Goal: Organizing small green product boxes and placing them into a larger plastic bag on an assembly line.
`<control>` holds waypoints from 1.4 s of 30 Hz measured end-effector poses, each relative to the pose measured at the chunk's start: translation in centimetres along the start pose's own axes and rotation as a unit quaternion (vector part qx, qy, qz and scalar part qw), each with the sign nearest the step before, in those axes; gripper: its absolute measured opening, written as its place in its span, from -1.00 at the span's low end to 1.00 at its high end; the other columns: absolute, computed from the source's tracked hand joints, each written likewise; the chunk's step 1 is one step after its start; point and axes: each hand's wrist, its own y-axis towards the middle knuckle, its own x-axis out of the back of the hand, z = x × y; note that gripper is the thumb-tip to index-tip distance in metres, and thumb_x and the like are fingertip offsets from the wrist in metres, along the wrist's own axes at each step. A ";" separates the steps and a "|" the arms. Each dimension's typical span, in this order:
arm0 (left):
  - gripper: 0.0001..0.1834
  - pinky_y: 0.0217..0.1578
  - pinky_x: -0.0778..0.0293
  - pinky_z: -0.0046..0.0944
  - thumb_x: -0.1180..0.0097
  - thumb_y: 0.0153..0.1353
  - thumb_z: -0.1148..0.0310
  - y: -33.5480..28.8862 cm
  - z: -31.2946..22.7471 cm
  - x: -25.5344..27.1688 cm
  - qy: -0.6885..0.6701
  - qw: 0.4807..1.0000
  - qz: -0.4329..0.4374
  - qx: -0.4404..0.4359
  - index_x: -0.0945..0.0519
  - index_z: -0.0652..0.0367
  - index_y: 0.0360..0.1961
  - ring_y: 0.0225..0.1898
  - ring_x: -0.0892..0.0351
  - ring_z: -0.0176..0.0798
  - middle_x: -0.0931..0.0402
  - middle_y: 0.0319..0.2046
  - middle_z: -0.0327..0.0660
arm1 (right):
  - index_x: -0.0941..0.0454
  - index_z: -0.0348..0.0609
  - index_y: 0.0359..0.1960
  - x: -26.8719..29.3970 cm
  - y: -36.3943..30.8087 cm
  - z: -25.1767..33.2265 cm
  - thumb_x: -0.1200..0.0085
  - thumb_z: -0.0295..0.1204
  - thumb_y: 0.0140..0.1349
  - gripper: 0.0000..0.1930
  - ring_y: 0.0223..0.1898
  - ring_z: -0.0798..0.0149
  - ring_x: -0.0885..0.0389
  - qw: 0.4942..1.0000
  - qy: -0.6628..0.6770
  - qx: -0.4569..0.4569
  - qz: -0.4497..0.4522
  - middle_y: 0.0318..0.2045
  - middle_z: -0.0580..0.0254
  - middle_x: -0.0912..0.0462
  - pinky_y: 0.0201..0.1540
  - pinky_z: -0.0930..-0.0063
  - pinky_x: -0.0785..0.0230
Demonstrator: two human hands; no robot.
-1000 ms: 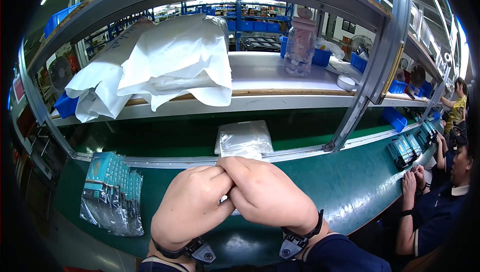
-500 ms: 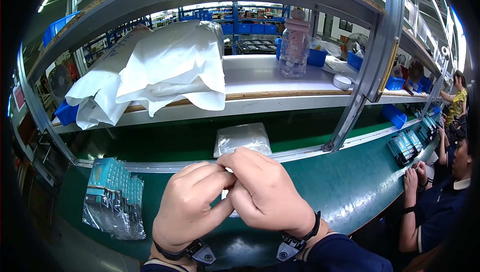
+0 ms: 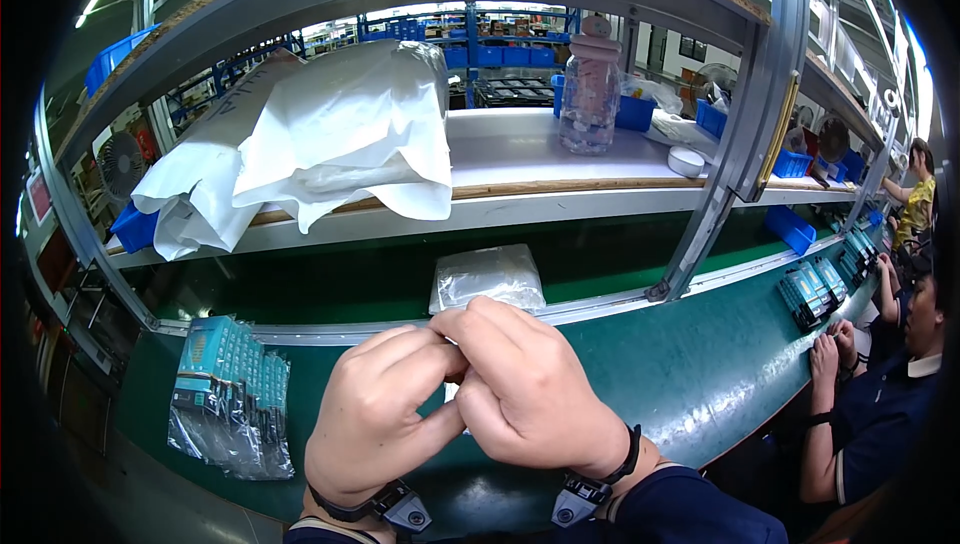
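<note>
A green workbench (image 3: 660, 379) bears a row of teal packages (image 3: 225, 384) in clear wrap at left, with clear plastic bags (image 3: 487, 277) lying flat beyond the person's hands. The right hand (image 3: 528, 384) and left hand (image 3: 380, 409) meet, fingers curled together, a pale sliver (image 3: 451, 391) showing between them; whether either grips it cannot be told.

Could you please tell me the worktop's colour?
The worktop is green, best in the head view.

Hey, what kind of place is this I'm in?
Probably a factory or workshop floor: there's a long green workbench with bagged teal packages on it, a co-worker further along its edge, and blue storage bins on racks behind.
</note>
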 end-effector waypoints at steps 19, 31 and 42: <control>-0.73 -0.33 -0.49 -0.17 -0.32 -0.21 0.55 0.2 -0.2 -0.5 -0.001 0.999 -0.028 0.021 -0.57 0.31 -0.40 -0.38 -0.58 0.00 -0.56 -0.43 -0.05 | -0.41 -0.36 -0.20 0.3 0.0 0.1 0.00 -0.62 -0.08 -0.68 -0.37 -0.04 -0.45 1.000 -0.013 -0.004 -0.011 -0.41 -0.01 -0.40 -0.31 0.18 -0.36; -0.74 -0.31 -0.52 -0.30 -0.25 -0.02 0.62 0.3 0.3 -1.1 -0.057 0.987 -0.122 0.090 -0.61 0.37 -0.24 -0.34 -0.63 -0.13 -0.61 -0.36 -0.06 | -0.53 -0.34 -0.09 -0.3 0.7 -1.0 -0.06 -0.67 0.11 -0.71 -0.39 0.21 -0.51 0.993 0.005 0.031 -0.111 -0.36 0.10 -0.52 -0.31 0.46 -0.38; -0.81 -0.36 -0.50 -0.33 -0.23 0.02 0.64 0.4 0.5 -1.2 -0.047 0.986 -0.126 0.099 -0.63 0.36 -0.27 -0.38 -0.63 -0.18 -0.62 -0.38 -0.07 | -0.56 -0.35 -0.13 -0.4 0.6 -0.9 -0.13 -0.65 0.16 -0.78 -0.31 0.23 -0.58 0.994 0.025 -0.004 -0.104 -0.31 0.08 -0.58 -0.25 0.46 -0.43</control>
